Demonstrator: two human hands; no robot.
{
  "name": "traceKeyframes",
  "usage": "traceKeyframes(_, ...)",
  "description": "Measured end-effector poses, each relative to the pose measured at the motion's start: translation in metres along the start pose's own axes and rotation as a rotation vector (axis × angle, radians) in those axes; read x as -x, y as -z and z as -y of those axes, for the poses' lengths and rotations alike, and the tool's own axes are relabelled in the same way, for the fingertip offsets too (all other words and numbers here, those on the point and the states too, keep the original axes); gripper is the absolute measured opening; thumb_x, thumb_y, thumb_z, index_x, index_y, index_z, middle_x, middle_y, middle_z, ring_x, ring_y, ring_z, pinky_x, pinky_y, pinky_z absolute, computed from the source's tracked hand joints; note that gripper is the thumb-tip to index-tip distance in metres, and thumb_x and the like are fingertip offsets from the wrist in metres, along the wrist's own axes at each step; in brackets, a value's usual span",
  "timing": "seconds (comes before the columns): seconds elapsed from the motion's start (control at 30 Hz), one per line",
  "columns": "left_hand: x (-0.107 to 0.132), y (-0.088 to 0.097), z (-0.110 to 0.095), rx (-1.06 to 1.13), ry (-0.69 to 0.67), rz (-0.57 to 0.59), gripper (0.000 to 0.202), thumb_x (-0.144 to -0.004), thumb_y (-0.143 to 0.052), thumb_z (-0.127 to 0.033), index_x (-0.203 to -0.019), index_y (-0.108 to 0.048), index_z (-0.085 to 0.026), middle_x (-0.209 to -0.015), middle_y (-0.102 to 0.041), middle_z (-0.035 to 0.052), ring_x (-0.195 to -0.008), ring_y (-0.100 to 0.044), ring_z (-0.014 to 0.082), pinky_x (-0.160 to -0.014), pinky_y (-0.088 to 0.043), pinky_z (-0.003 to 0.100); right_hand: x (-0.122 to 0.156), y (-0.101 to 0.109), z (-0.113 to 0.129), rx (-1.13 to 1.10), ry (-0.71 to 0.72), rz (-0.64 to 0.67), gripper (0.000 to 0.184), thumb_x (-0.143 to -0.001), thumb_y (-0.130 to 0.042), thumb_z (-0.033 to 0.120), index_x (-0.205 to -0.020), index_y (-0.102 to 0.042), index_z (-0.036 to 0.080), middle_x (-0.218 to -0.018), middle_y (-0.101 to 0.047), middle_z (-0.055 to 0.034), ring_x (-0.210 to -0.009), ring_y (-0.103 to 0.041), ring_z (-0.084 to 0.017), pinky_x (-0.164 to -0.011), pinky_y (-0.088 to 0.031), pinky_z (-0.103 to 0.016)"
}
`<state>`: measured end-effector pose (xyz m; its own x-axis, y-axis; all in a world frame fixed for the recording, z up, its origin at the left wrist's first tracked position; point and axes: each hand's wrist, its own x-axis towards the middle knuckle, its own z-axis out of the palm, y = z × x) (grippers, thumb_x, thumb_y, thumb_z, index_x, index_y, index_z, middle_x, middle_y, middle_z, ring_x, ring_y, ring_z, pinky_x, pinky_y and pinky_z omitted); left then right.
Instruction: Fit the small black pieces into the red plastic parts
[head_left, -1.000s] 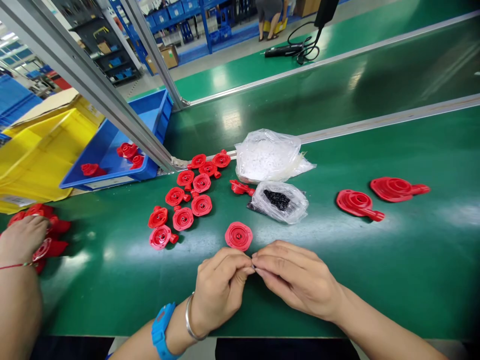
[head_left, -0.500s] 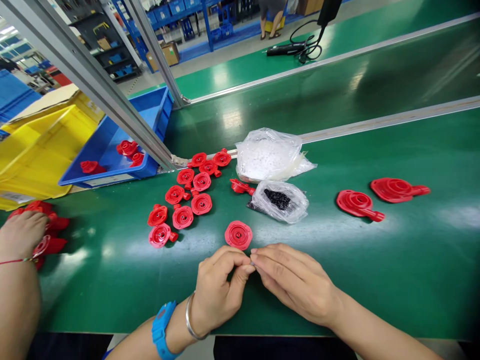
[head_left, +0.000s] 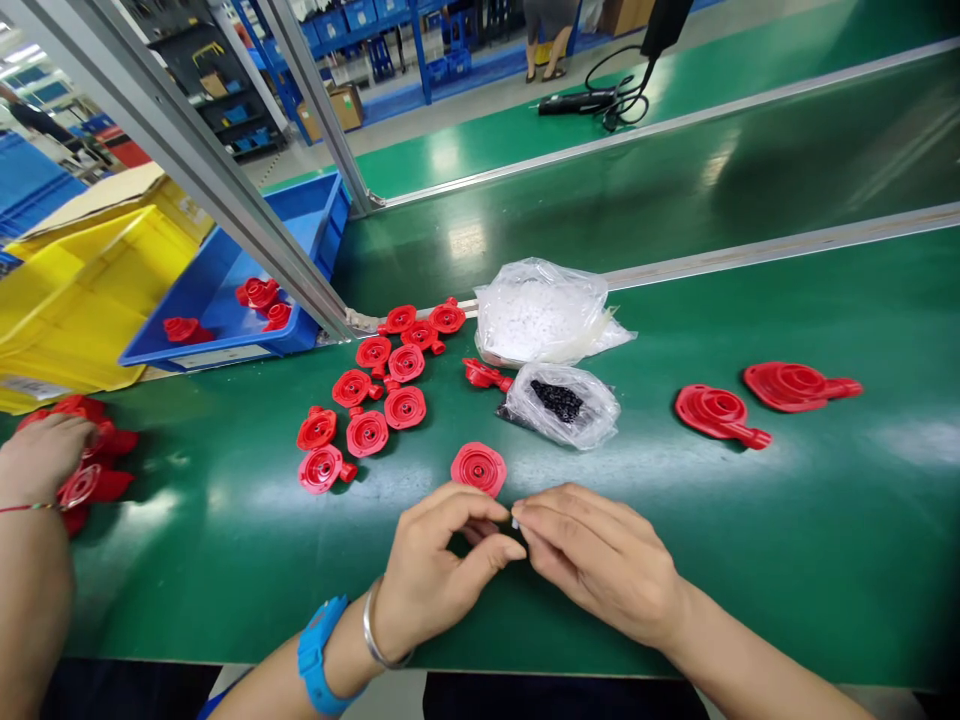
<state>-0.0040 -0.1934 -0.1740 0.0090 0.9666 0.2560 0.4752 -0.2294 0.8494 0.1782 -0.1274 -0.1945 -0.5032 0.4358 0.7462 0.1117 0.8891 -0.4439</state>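
My left hand [head_left: 439, 575] and my right hand [head_left: 600, 560] meet fingertip to fingertip over the green table [head_left: 787, 560], near its front edge. Both pinch a tiny white part [head_left: 515, 523] between thumb and fingers. Just beyond the fingertips lies a round red plastic disc [head_left: 478, 468]. A cluster of several red round parts [head_left: 375, 395] lies further left. A clear bag of small black pieces [head_left: 562, 405] and a bigger bag of white pieces [head_left: 540, 315] sit behind the disc.
Two larger red parts [head_left: 757, 400] lie at the right. A co-worker's hand [head_left: 41, 455] rests on red parts at the far left. A blue bin [head_left: 300, 225] and a yellow bin [head_left: 82, 300] stand beyond a metal frame post [head_left: 225, 215].
My left fingers have spread a little and the thumb has shifted under the tiny part; my right hand stays pinched. The co-worker's hand has slid slightly back.
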Motion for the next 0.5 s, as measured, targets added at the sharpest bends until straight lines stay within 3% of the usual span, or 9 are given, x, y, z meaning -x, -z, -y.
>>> traceKeyframes(0.13,-0.006,0.008,0.014,-0.305,0.02,-0.087,0.047,-0.072,-0.081,-0.034,-0.109,-0.057,-0.019,-0.108,-0.063,0.0075,-0.095,-0.06,0.0201,-0.079,-0.053,0.034,-0.002,0.004,-0.007,0.027,-0.098,0.055,0.025,-0.082,-0.061,0.0,-0.105,-0.062,0.011,-0.088,-0.07,-0.0091,-0.078,-0.065,-0.017,-0.07,-0.057,-0.031)
traceKeyframes(0.2,-0.008,0.006,0.021,-0.4,0.025,-0.043,0.059,-0.069,-0.082,-0.038,-0.116,-0.052,-0.018,-0.117,-0.058,0.0112,-0.108,-0.055,0.0258,-0.089,-0.05,0.042,-0.003,0.005,-0.008,-0.004,-0.159,0.08,0.022,-0.084,-0.061,0.002,-0.103,-0.063,0.013,-0.087,-0.07,-0.0072,-0.075,-0.064,-0.015,-0.07,-0.056,-0.029)
traceKeyframes(0.33,-0.009,-0.002,0.029,-0.405,0.03,0.022,0.046,-0.08,-0.071,-0.023,-0.119,-0.048,-0.02,-0.113,-0.059,0.009,-0.105,-0.055,0.023,-0.091,-0.049,0.042,-0.004,0.005,-0.007,-0.032,-0.223,0.064,0.017,-0.086,-0.06,0.004,-0.099,-0.063,0.015,-0.082,-0.069,-0.0043,-0.071,-0.062,-0.013,-0.067,-0.053,-0.026)
traceKeyframes(0.5,-0.003,-0.005,0.022,-0.2,0.008,0.053,0.048,-0.078,-0.068,-0.016,-0.121,-0.049,-0.02,-0.116,-0.055,0.0087,-0.108,-0.055,0.0204,-0.093,-0.051,0.036,0.0,0.003,-0.011,0.033,-0.153,0.081,0.022,-0.086,-0.061,0.004,-0.105,-0.062,0.014,-0.091,-0.069,-0.0071,-0.077,-0.062,-0.015,-0.07,-0.054,-0.029)
